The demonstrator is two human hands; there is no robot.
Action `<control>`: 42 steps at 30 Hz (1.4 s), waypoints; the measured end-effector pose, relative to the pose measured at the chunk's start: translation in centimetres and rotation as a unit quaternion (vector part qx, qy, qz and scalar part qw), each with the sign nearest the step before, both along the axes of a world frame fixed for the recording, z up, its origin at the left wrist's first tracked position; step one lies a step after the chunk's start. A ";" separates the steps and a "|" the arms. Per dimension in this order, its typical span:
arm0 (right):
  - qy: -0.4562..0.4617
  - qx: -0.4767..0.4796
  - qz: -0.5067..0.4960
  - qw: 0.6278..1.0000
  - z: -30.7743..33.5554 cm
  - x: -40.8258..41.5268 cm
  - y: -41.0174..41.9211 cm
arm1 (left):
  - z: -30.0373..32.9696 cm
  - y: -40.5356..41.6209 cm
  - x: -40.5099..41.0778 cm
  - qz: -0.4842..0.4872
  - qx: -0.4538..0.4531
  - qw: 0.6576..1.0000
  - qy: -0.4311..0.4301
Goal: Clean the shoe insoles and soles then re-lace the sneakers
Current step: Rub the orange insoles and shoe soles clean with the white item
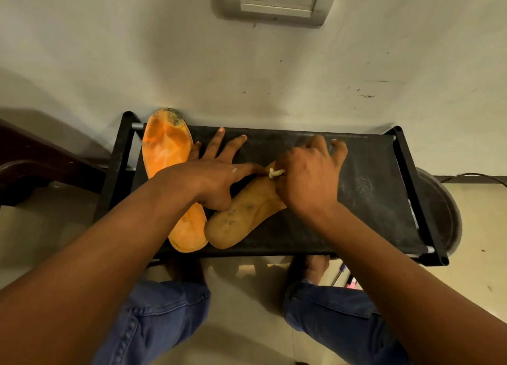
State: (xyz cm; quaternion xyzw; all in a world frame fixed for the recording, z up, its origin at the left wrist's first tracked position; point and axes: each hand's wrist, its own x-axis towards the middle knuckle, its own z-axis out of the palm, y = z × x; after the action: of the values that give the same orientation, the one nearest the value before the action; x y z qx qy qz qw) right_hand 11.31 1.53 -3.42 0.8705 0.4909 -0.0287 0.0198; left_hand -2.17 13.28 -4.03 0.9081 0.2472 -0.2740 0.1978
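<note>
Head view: 2 flat foam insoles lie on a low black fabric-topped rack (356, 189) set against a pale wall. The bright orange foam insole (167, 148) runs from the rack's far left corner toward the near edge, its long axis almost straight toward the person. The duller tan-orange, dark-spotted insole (241, 222) lies just to its right, heel end near the front edge, long axis slanting away and to the right, its far end hidden under the hands.

The left hand (216, 175) rests flat with fingers spread and straight, thumb and palm pressing the spotted insole down near its middle. The right hand (307, 180) has its fingers curled, pinching a small wad of whitish cloth or tissue (275, 173) against the insole's upper part.

As a judgement, the wiping stroke has to travel along that slanted axis, down toward the heel; the right hand sits directly over it, while the left pins it. No sneakers or laces are in view.
</note>
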 end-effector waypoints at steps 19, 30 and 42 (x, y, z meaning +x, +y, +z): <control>-0.016 0.036 0.052 0.998 -1.0 -0.5 0.0 | -1.3 -0.1 1.1 0.086 0.165 0.975 -0.118; -0.020 0.045 0.069 0.996 -1.2 -0.8 0.1 | -1.1 -0.6 1.4 0.116 0.167 0.973 -0.113; -0.010 0.023 0.058 0.998 -1.0 -0.5 0.5 | -1.0 -0.8 1.5 0.123 0.157 0.975 -0.095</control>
State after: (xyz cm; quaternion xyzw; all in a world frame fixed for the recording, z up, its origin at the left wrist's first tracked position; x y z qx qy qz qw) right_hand 10.78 2.04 -4.42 0.8410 0.5410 -0.0077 0.0062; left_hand -0.69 12.52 -5.06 0.9124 0.3769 -0.1177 0.1074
